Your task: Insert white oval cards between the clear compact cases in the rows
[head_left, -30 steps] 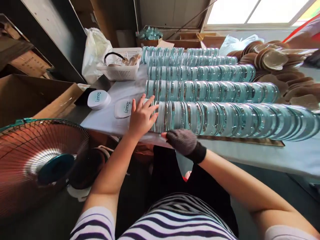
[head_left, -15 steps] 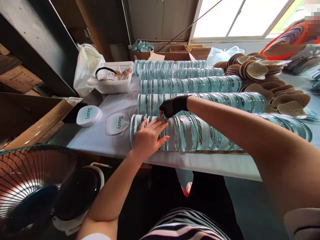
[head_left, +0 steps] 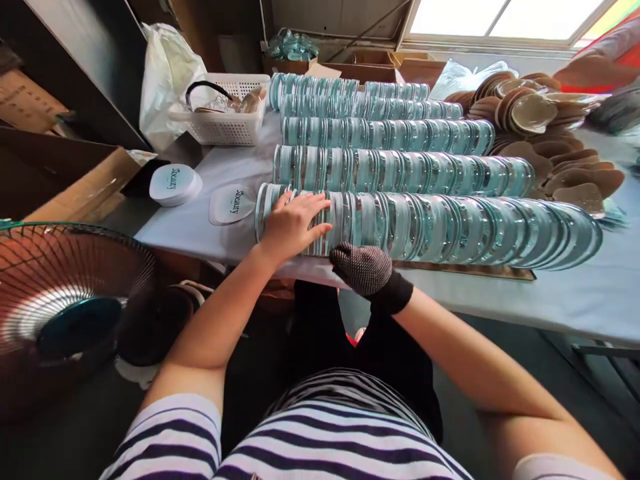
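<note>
Several long rows of clear blue-green glass discs stand on edge on the white-covered table [head_left: 575, 300]. My bare left hand [head_left: 290, 223] lies flat, fingers spread, on the left end of the nearest row [head_left: 450, 227]. My right hand [head_left: 364, 267], in a dark mesh glove, sits curled at the table's front edge, against the base of that same row just right of my left hand. Its fingers are bent under, and I cannot see anything in them. Two white lids printed with a logo, one round [head_left: 175, 185] and one shield-shaped [head_left: 233, 203], lie left of the rows.
A white plastic basket [head_left: 227, 117] and a white plastic bag [head_left: 163, 73] stand at the back left. Piles of brown shell-shaped pieces [head_left: 545, 127] fill the right. A wire-caged fan [head_left: 65, 300] sits low at my left, beside cardboard boxes [head_left: 65, 180]. Another person's orange sleeve [head_left: 615, 57] shows top right.
My right hand has come back from the second row to the front edge of the nearest row. My left hand stays on the row's left end.
</note>
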The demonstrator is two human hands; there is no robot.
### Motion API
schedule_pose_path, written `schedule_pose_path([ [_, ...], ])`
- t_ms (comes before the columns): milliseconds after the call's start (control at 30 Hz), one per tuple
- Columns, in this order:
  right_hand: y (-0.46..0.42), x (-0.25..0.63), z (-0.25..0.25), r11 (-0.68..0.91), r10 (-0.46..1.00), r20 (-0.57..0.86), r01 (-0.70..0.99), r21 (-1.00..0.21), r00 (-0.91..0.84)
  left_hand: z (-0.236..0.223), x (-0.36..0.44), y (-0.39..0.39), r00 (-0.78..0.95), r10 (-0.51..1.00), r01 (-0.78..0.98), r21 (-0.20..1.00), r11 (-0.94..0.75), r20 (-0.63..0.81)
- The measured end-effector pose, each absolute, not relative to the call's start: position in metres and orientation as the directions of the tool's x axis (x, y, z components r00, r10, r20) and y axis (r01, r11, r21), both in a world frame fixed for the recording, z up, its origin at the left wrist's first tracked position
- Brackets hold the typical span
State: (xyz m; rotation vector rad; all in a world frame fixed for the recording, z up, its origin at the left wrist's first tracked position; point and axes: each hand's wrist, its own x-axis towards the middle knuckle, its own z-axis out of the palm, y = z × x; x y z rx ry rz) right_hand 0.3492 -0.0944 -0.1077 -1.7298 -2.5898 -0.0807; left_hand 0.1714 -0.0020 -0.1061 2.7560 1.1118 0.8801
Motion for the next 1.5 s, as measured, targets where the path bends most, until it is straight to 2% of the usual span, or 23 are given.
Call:
schedule_pose_path([
  [67, -0.114, 0.352, -0.133, 0.399, 0.916, 0.042, 0.916, 0.033, -0.4, -0.103, 0.171, -0.004, 0.576, 0.657, 0.634, 0.241, -0.735, 0.486],
  [133, -0.122, 0.365, -0.138, 0.42, 0.903, 0.091, 0.907, 0.017, -0.42, -0.1, 0.172, -0.008, 0.577, 0.655, 0.642, 0.226, -0.733, 0.488],
  [200, -0.116, 0.386, -0.12, 0.393, 0.901, 0.203, 0.92, -0.001, -0.384, -0.098, 0.179, -0.013, 0.594, 0.632, 0.628, 0.204, -0.751, 0.497],
  [300, -0.079, 0.417, -0.068, 0.211, 0.921, 0.34, 0.977, -0.028, -0.189, -0.097, 0.198, -0.02, 0.64, 0.574, 0.574, 0.179, -0.799, 0.511],
  [367, -0.038, 0.429, -0.036, 0.138, 0.964, 0.228, 0.99, 0.012, -0.137, -0.099, 0.212, -0.022, 0.659, 0.554, 0.554, 0.17, -0.815, 0.509],
  [467, 0.026, 0.429, -0.016, 0.217, 0.969, -0.136, 0.973, 0.08, -0.205, -0.105, 0.226, -0.022, 0.659, 0.552, 0.553, 0.168, -0.816, 0.511],
  [533, 0.059, 0.422, -0.016, 0.3, 0.915, -0.296, 0.953, 0.041, -0.275, -0.108, 0.229, -0.021, 0.652, 0.55, 0.554, 0.168, -0.816, 0.521],
  [667, 0.084, 0.41, -0.021, 0.389, 0.799, -0.448, 0.913, -0.124, -0.402, -0.111, 0.226, -0.021, 0.645, 0.55, 0.555, 0.17, -0.814, 0.531],
  [733, 0.079, 0.41, -0.017, 0.437, 0.802, -0.414, 0.896, -0.083, -0.43, -0.111, 0.225, -0.021, 0.644, 0.55, 0.552, 0.174, -0.816, 0.532],
  [800, 0.065, 0.415, -0.012, 0.466, 0.838, -0.307, 0.884, -0.03, -0.452, -0.111, 0.225, -0.022, 0.643, 0.552, 0.55, 0.18, -0.815, 0.532],
  [933, 0.009, 0.427, -0.018, 0.499, 0.859, -0.062, 0.858, -0.122, -0.508, -0.11, 0.227, -0.022, 0.632, 0.579, 0.56, 0.213, -0.8, 0.515],
  [1000, -0.029, 0.427, -0.037, 0.494, 0.868, 0.022, 0.861, -0.12, -0.495, -0.109, 0.228, -0.022, 0.636, 0.586, 0.556, 0.228, -0.799, 0.502],
  [1167, -0.108, 0.411, -0.118, 0.351, 0.936, 0.014, 0.935, 0.043, -0.352, -0.109, 0.227, -0.02, 0.632, 0.597, 0.557, 0.246, -0.793, 0.494],
  [1267, -0.13, 0.411, -0.152, 0.322, 0.945, 0.048, 0.946, 0.033, -0.323, -0.105, 0.223, -0.021, 0.634, 0.602, 0.563, 0.244, -0.789, 0.486],
  [1333, -0.134, 0.421, -0.151, 0.37, 0.927, 0.065, 0.929, 0.005, -0.37, -0.098, 0.224, -0.024, 0.634, 0.609, 0.573, 0.239, -0.784, 0.477],
  [1400, -0.127, 0.439, -0.128, 0.357, 0.925, 0.143, 0.934, -0.015, -0.351, -0.091, 0.23, -0.027, 0.64, 0.604, 0.575, 0.225, -0.786, 0.475],
  [1500, -0.088, 0.467, -0.073, 0.13, 0.95, 0.289, 0.991, -0.024, -0.118, -0.087, 0.251, -0.031, 0.668, 0.558, 0.543, 0.189, -0.818, 0.493],
])
